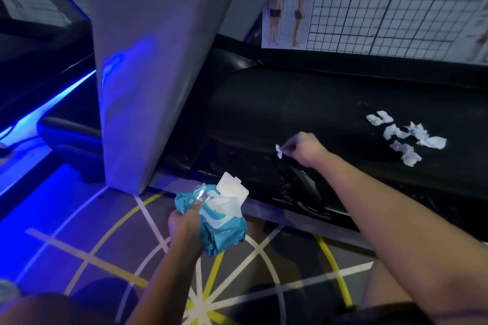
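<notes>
— What's in the blue soft plastic wipe pack?
— Its white flip lid stands open, and a white wipe pokes out. The left hand has its fingers curled round the pack, above the floor.
— And the right hand?
— Its fingers pinch a small crumpled white scrap over the black treadmill belt. More crumpled white pieces lie on the belt farther right, and a grey upright post stands left.

Left hand grips a blue wet-wipe pack, flip lid open, a wipe sticking out, held over the patterned floor. Right hand pinches a small crumpled wipe over the black treadmill deck. Used wipe scraps lie on the deck, far right. Grid posture chart behind.
</notes>
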{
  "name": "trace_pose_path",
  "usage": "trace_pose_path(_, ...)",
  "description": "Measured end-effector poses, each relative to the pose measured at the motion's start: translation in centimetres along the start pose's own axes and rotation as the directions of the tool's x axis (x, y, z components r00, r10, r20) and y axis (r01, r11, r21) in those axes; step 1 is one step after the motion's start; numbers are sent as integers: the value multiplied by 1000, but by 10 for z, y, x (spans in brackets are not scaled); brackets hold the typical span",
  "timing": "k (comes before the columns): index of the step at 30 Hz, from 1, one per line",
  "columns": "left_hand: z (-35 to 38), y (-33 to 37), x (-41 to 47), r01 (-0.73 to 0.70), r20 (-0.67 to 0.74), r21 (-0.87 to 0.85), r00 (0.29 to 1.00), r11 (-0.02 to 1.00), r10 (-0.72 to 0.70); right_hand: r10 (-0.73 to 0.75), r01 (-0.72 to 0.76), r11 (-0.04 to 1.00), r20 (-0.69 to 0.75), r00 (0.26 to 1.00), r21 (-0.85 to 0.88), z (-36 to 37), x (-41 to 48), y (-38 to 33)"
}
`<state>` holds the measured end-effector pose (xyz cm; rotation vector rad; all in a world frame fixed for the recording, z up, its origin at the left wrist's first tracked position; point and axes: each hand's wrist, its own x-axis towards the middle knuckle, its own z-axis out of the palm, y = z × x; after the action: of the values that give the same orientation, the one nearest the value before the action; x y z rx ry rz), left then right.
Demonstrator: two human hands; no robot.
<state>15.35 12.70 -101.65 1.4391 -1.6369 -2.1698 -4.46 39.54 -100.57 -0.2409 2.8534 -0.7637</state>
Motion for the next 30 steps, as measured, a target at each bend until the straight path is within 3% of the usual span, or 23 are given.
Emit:
trace_pose_path(4,-5,2,6,5,13,4,1000,1000,-5,-2,2,998,-7,1000,59,28,13,-14)
trace_pose_path(10,-9,0,18,-34,34,31,999,999,33,-39,54,997,216,976,-62,62,25,-18)
trace_pose_path(14,-6,-1,22,-53,38,36,998,998,52,-81,123,974,212,974,-192,55,23,-7)
trace_pose_path(19,2,-3,20,-42,46,9,998,999,42,-124,143,987,220,967,-70,30,-12,12)
trace_pose_path(22,8,-6,13,-35,57,-40,998,999,37,-139,171,977,229,964,-128,21,-41,19)
trace_pose_path(27,22,-9,4,-8,56,-125,998,992,15,-305,340,922,194,932,-184,26,-74,31)
trace_pose_path(30,27,-8,-6,9,53,-166,999,986,0,-310,342,926,200,930,-157,19,-91,28)
